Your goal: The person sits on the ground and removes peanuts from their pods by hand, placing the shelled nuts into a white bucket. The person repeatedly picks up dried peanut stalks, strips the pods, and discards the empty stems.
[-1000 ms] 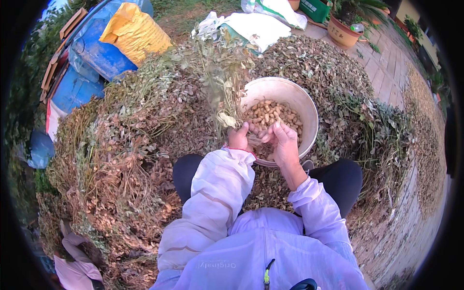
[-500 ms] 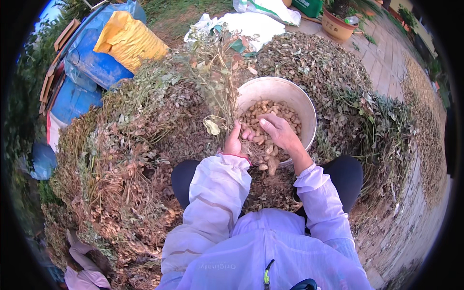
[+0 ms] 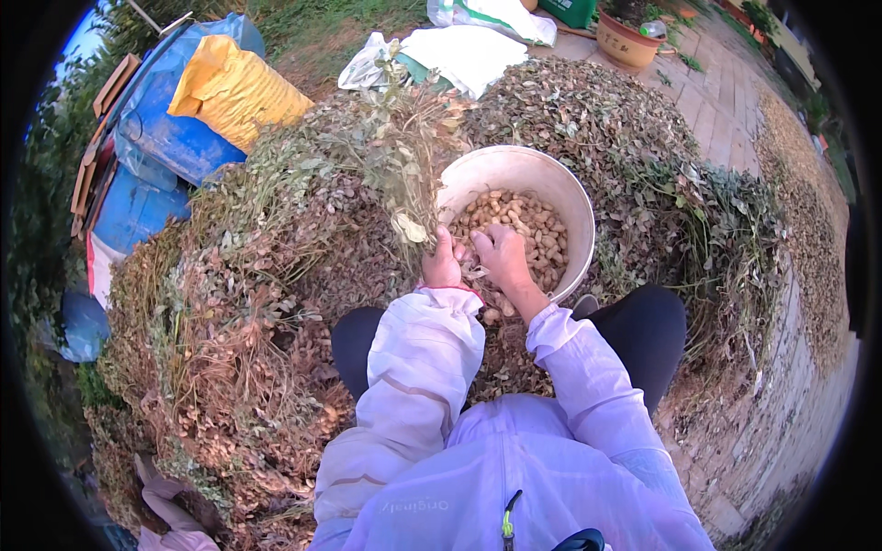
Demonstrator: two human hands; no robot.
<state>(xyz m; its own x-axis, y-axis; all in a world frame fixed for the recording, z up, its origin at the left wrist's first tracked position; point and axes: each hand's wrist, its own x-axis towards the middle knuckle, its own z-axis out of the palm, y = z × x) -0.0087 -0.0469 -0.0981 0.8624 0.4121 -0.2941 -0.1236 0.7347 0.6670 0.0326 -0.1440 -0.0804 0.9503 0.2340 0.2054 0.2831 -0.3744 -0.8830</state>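
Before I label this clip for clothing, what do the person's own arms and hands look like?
The left sleeve is loose and whitish-lilac, its cuff red-edged; the right sleeve is lilac. The left hand and right hand wear no gloves.

Peanuts (image 3: 537, 230) in bucket (image 3: 577, 197) | plant heap (image 3: 243, 243) left and right of bucket | barrels (image 3: 188, 142) far left | flowerpot (image 3: 627, 44) ahead, right

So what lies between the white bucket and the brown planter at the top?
In the head view, a heap of dried leafy plants fills most of that stretch from the white bucket, with some paving beside the planter.
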